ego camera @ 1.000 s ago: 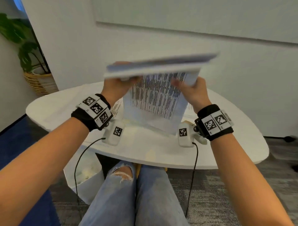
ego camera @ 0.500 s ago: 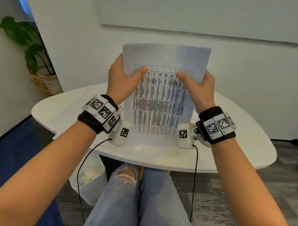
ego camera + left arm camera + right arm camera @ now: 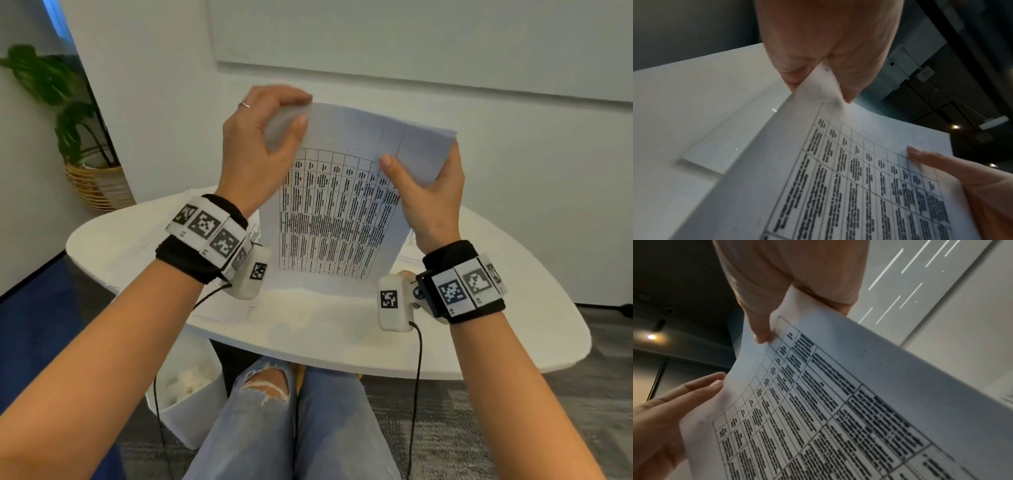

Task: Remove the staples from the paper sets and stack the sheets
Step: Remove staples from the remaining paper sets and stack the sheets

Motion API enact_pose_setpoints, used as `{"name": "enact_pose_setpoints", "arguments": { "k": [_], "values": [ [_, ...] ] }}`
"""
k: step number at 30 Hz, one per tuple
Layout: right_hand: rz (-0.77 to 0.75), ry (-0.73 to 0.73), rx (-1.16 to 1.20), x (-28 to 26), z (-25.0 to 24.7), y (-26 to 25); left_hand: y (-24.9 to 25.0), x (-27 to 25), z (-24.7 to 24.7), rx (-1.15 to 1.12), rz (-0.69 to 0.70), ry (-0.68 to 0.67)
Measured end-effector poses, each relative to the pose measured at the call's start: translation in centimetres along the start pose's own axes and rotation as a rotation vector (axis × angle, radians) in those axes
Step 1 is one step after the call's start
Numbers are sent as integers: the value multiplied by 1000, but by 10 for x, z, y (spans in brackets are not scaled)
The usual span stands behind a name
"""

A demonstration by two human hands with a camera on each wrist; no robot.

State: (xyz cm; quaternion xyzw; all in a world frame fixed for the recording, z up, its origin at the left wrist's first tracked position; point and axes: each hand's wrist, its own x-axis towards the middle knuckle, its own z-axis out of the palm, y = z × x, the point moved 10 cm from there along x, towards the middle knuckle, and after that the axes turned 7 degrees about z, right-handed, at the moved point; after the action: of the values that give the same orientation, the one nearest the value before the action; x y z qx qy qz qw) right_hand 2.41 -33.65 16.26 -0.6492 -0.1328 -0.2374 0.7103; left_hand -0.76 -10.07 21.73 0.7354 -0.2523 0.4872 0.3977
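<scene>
I hold a paper set point(image 3: 335, 212), printed with a table of text, upright above the white table point(image 3: 479, 325). My left hand point(image 3: 291, 113) pinches its top left corner between thumb and fingers; the left wrist view shows that corner point(image 3: 818, 87) squeezed between thumb and fingertips, with a small dark mark on it. My right hand point(image 3: 428, 192) grips the upper right edge, thumb point(image 3: 760, 324) on the printed face and fingers behind. No staple shows plainly.
More printed sheets lie on the table behind the held set, partly showing at its left point(image 3: 253, 233) and right point(image 3: 407, 240). A white bin point(image 3: 185, 387) stands under the table's near left edge. A potted plant point(image 3: 68, 113) sits at far left.
The set went from folded over and tilted to upright. My left hand slid from the left edge up to the top left corner and now pinches it; the right hand keeps its grip.
</scene>
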Motion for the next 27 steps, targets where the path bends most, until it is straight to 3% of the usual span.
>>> {"name": "enact_pose_setpoints", "arguments": {
  "k": [5,9,17,24,27],
  "values": [
    [146,-92,-117,-5,6,38,-17,1,-10,-92,-163,54],
    [180,-94,-133,-9,6,51,-35,-15,-8,-310,-316,123],
    [218,-130,-196,-3,9,55,-62,-56,27,-345,-550,-14],
    [414,-84,-209,-16,1,100,-82,-108,52,-243,-677,-78],
    [426,-51,-194,-26,0,110,-98,-136,62,-192,-741,-124]
  ]
}}
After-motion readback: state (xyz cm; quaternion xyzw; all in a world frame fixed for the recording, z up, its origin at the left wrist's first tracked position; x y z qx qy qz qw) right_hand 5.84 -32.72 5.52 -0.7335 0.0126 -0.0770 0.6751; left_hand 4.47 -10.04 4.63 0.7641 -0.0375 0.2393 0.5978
